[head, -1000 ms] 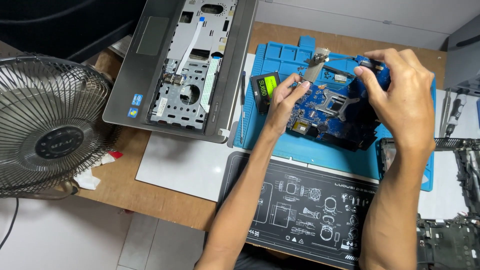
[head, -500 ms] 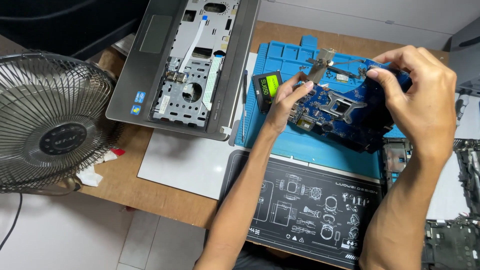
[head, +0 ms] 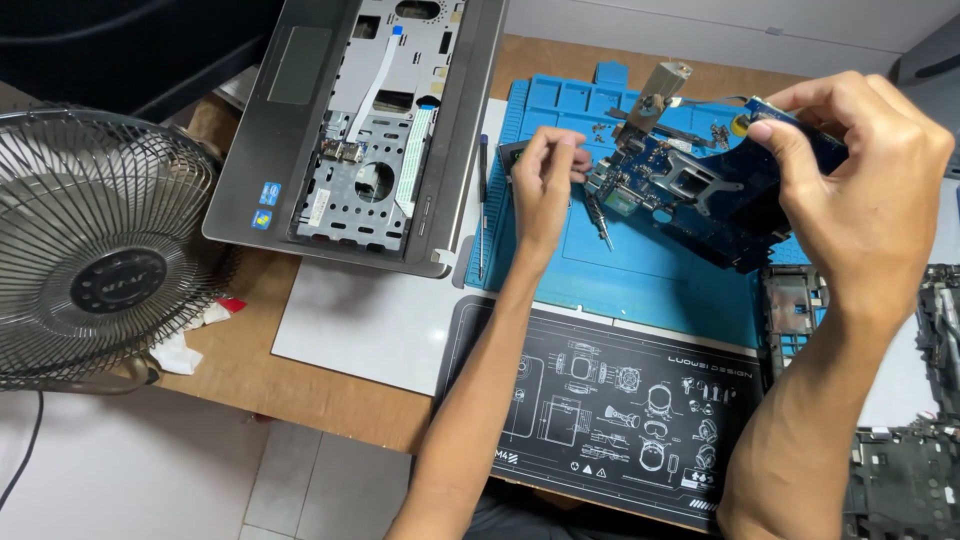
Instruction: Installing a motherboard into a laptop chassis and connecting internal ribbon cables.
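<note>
**Blue board held tilted over the mat**

Head view: the right hand (head: pixel 860 190) grasps the board (head: pixel 690 190) by its far right edge, thumb and fingers clamped on it. The board is raised on that side and tilts down to the left over the blue mat (head: pixel 640 290). A metal bracket (head: pixel 655 90) stands up from its top edge. The left hand (head: pixel 545 185) has its fingertips pinched together at the board's left edge. Whether they hold a small part cannot be told.

By my reading, the board is mid-handling: lifted, steadied by 1 hand and worked at its left edge by the other. Any further turn or lift calls for a firm edge grip and a check that nothing tethers it.

Around it, a small driver (head: pixel 600 225) lies on the mat right under the board's low edge, and loose screws (head: pixel 600 125) sit in the mat's trays nearby. Both are in the way of setting it flat. A second tool (head: pixel 482 200) lies along the mat's left edge. The laptop shell (head: pixel 370 130) and fan (head: pixel 100 250) are well to the left. A black mat (head: pixel 600 400) lies nearer the person.
</note>
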